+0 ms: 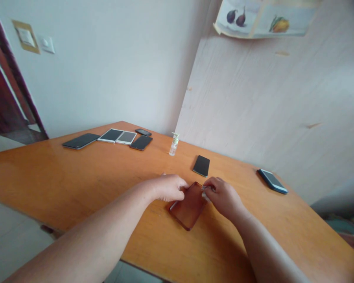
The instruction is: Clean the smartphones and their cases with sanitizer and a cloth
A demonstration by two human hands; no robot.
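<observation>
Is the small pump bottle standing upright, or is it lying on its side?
Upright: the pump bottle stands on its base on the table, its pump head at the top.

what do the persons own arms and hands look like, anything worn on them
The left hand and right hand are ungloved, with no ring to be made out. The left forearm and right forearm are bare, with no sleeve, watch or bracelet on the parts in view.

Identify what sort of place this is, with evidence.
Likely a room in a home, possibly a small office: a wooden table, a light switch and a sheet of fruit pictures hung above.
</observation>
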